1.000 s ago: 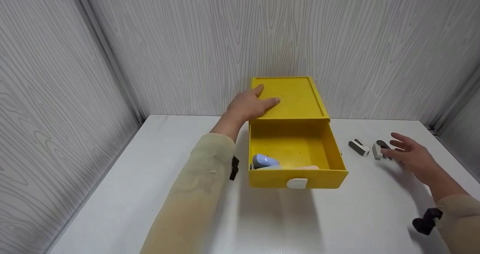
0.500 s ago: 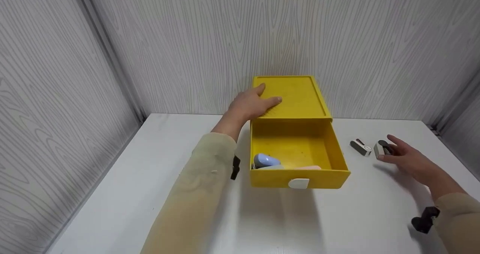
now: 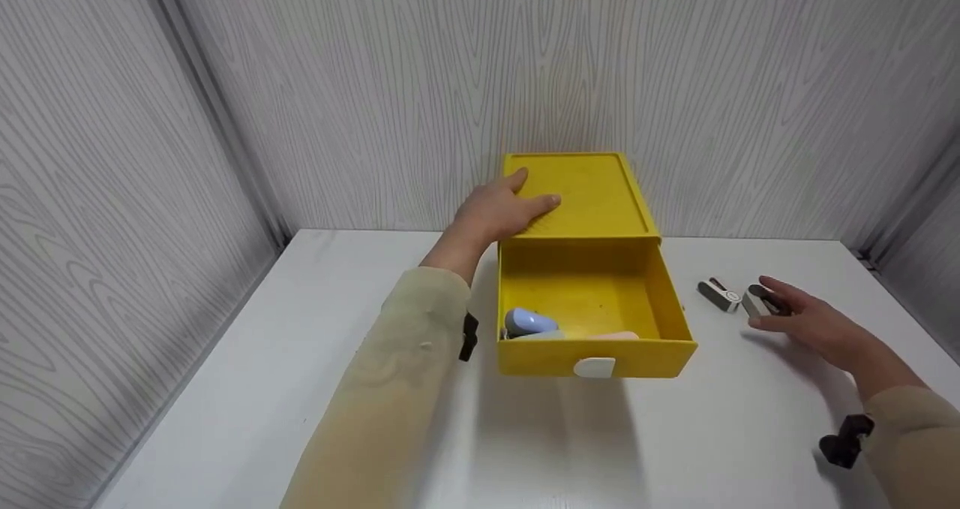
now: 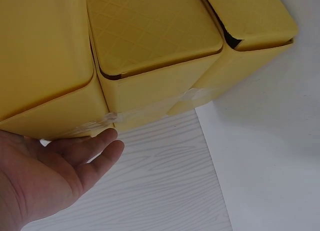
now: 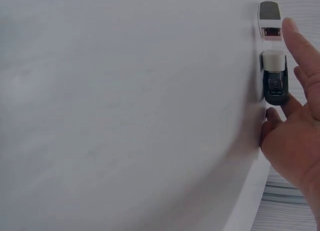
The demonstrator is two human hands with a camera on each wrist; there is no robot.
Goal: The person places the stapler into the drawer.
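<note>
Yellow drawer (image 3: 592,306) open, blue stapler (image 3: 529,321) and pink thing (image 3: 615,336) inside.

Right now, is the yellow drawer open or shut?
Open: the yellow drawer is pulled out of its yellow box, showing a blue item inside.

The head view looks forward and down from above the table (image 3: 225,419), taking in both hands, the yellow box (image 3: 592,194) ahead and the walls behind. The left wrist view sits close under the left hand (image 4: 45,176), facing past its fingertips (image 4: 107,141) at the box (image 4: 150,51) just beyond. The right wrist view looks along the tabletop (image 5: 125,116) past the right hand (image 5: 295,141) at two staplers (image 5: 274,76) beside the fingers; the head view shares them (image 3: 739,299).
</note>
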